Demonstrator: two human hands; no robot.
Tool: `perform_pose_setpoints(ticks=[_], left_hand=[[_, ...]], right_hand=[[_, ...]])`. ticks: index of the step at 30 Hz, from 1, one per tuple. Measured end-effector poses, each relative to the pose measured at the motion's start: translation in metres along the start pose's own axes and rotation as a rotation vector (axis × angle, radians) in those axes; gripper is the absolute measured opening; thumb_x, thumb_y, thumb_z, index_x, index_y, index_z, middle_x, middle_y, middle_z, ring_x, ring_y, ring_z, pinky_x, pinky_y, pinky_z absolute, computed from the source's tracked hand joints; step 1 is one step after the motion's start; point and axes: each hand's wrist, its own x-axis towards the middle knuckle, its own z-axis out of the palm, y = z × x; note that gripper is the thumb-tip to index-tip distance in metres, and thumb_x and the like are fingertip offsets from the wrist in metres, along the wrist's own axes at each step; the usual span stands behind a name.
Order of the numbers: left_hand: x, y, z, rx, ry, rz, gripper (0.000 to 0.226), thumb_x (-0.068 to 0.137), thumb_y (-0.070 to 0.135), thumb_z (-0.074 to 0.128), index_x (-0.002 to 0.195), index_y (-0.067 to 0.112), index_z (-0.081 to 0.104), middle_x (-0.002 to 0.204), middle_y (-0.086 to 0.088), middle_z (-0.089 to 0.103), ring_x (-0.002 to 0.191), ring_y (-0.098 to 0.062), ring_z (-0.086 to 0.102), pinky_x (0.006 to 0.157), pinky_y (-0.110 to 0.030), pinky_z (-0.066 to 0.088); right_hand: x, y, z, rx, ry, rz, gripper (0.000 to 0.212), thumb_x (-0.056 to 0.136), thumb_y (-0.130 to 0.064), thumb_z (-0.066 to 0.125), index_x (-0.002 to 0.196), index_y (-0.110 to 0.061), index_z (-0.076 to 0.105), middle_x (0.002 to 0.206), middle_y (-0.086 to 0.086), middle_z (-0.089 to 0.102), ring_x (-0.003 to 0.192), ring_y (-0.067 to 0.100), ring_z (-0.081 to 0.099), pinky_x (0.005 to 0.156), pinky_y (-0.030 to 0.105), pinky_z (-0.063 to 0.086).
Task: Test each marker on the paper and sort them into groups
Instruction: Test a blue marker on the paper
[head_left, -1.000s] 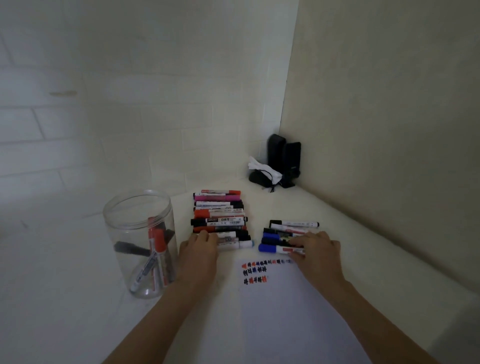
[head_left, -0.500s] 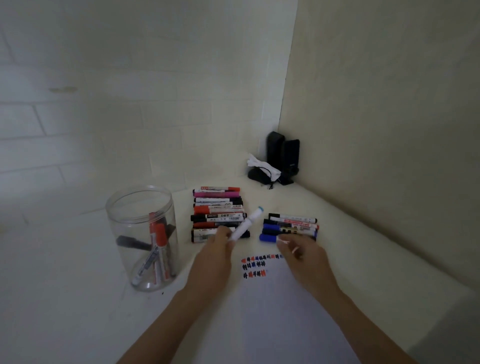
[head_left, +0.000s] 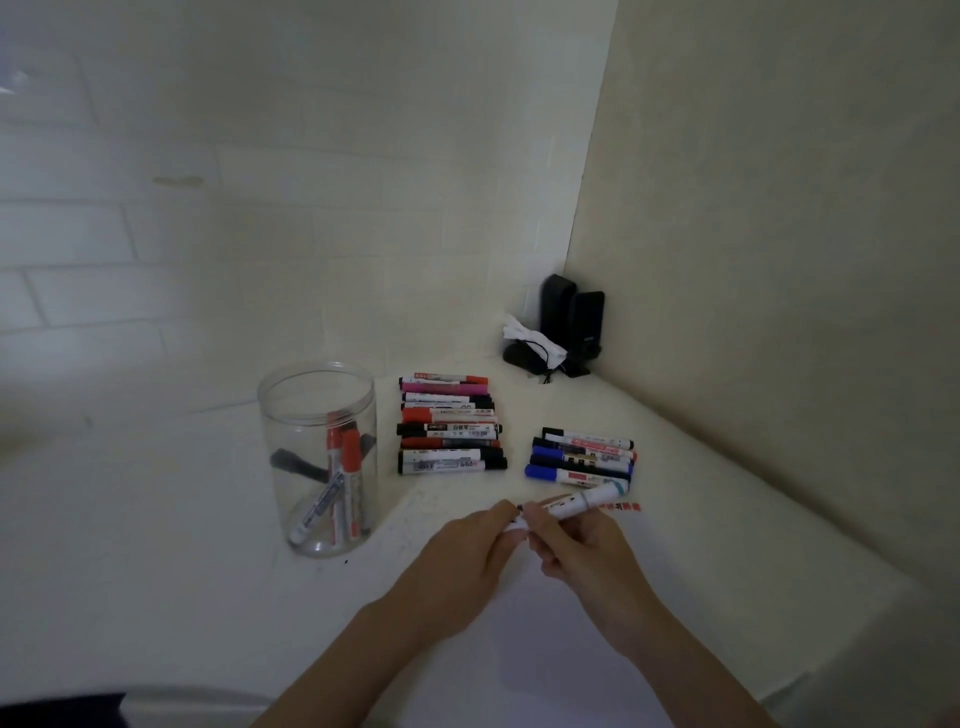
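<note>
A white marker (head_left: 582, 503) lies across both hands above the white paper (head_left: 561, 639). My right hand (head_left: 582, 551) grips its barrel. My left hand (head_left: 467, 556) pinches its near end, where a small dark tip shows. Beyond the hands a row of red, pink and black markers (head_left: 449, 428) lies on the table. To the right lies a smaller group of blue and black markers (head_left: 582, 457). Red and dark test marks (head_left: 626, 506) show on the paper's far edge, partly hidden by the marker.
A clear plastic jar (head_left: 319, 457) with several markers in it stands at the left. Two black speakers (head_left: 571, 317) with a bundled cord sit in the wall corner. The table's right edge runs along the beige wall.
My left hand lifted a white marker from the near end of the left row. It brought the marker over the paper, and my right hand left the blue group and took hold of the barrel.
</note>
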Motion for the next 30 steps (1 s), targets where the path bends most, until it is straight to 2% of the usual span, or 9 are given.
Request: perform_pose_setpoints(ticks=[5,9,12,15,17,19,20,24,30], left_hand=[[-0.004,0.007,-0.002,-0.075,0.020,0.026,0.018,0.102,0.035,0.035,0.102,0.024,0.050,0.072,0.013,0.053,0.060,0.002,0.050,0.057,-0.010,0.036],[-0.003,0.003,0.003,-0.044,0.018,-0.027,0.034,0.101,0.041,0.036,0.124,0.021,0.051,0.068,0.015,0.050,0.056,0.004,0.050,0.055,-0.008,0.034],[-0.003,0.002,0.004,-0.039,0.011,-0.068,0.041,0.100,0.042,0.037,0.132,0.020,0.050,0.062,0.015,0.046,0.055,0.008,0.049,0.055,-0.006,0.033],[-0.002,0.004,-0.001,-0.138,-0.035,-0.095,0.034,0.099,0.043,0.040,0.129,0.031,0.047,0.066,0.015,0.050,0.056,0.007,0.049,0.055,-0.007,0.037],[-0.001,-0.002,-0.004,-0.172,-0.026,-0.179,0.045,0.092,0.055,0.046,0.133,0.039,0.038,0.083,0.021,0.052,0.071,0.010,0.050,0.066,-0.011,0.043],[0.002,-0.015,-0.005,-0.021,-0.004,-0.255,0.062,0.081,0.068,0.053,0.134,0.045,0.032,0.107,0.022,0.046,0.099,0.003,0.048,0.083,-0.019,0.043],[0.005,-0.021,-0.005,0.091,-0.018,-0.257,0.065,0.078,0.071,0.055,0.133,0.046,0.033,0.112,0.019,0.044,0.104,-0.001,0.045,0.088,-0.021,0.043],[0.025,-0.031,0.002,0.329,-0.107,-0.198,0.063,0.074,0.077,0.052,0.128,0.047,0.042,0.106,0.008,0.034,0.100,-0.009,0.033,0.091,-0.030,0.035],[0.040,-0.043,0.022,0.470,-0.133,-0.095,0.072,0.071,0.086,0.029,0.131,0.049,0.044,0.104,0.009,0.028,0.099,-0.009,0.027,0.085,-0.030,0.023]], right_hand=[[-0.004,-0.002,-0.003,0.014,-0.017,-0.010,0.024,0.092,-0.029,0.063,0.094,-0.006,0.070,0.065,-0.002,0.062,0.060,0.003,0.056,0.063,0.018,0.048],[-0.004,-0.002,-0.004,0.015,-0.024,-0.016,0.024,0.092,-0.028,0.063,0.092,-0.004,0.068,0.064,-0.001,0.060,0.057,0.004,0.054,0.058,0.016,0.046],[-0.003,-0.002,-0.008,0.005,-0.025,-0.029,0.021,0.092,-0.024,0.063,0.092,-0.004,0.069,0.063,0.000,0.061,0.057,0.005,0.054,0.055,0.016,0.045],[-0.001,-0.003,-0.014,0.033,-0.012,-0.041,0.017,0.092,-0.020,0.063,0.093,-0.005,0.070,0.065,0.002,0.062,0.059,0.009,0.053,0.054,0.020,0.045],[0.005,-0.003,-0.025,0.116,0.110,-0.015,0.017,0.090,-0.022,0.064,0.093,-0.007,0.072,0.071,0.005,0.067,0.063,0.012,0.058,0.058,0.023,0.051],[0.013,-0.005,-0.039,0.197,0.204,0.028,0.017,0.089,-0.023,0.064,0.093,-0.008,0.073,0.079,0.009,0.073,0.066,0.012,0.063,0.061,0.026,0.052],[0.017,-0.006,-0.044,0.205,0.212,0.046,0.017,0.089,-0.022,0.065,0.094,-0.007,0.073,0.082,0.011,0.074,0.066,0.012,0.063,0.059,0.024,0.051],[0.035,0.000,-0.050,0.008,0.208,0.064,0.015,0.086,-0.017,0.070,0.096,-0.006,0.071,0.077,0.009,0.070,0.066,0.011,0.060,0.057,0.024,0.050],[0.050,0.024,-0.032,-0.147,0.337,-0.018,0.010,0.085,-0.016,0.073,0.083,-0.008,0.068,0.066,0.003,0.066,0.052,0.009,0.060,0.051,0.022,0.050]])
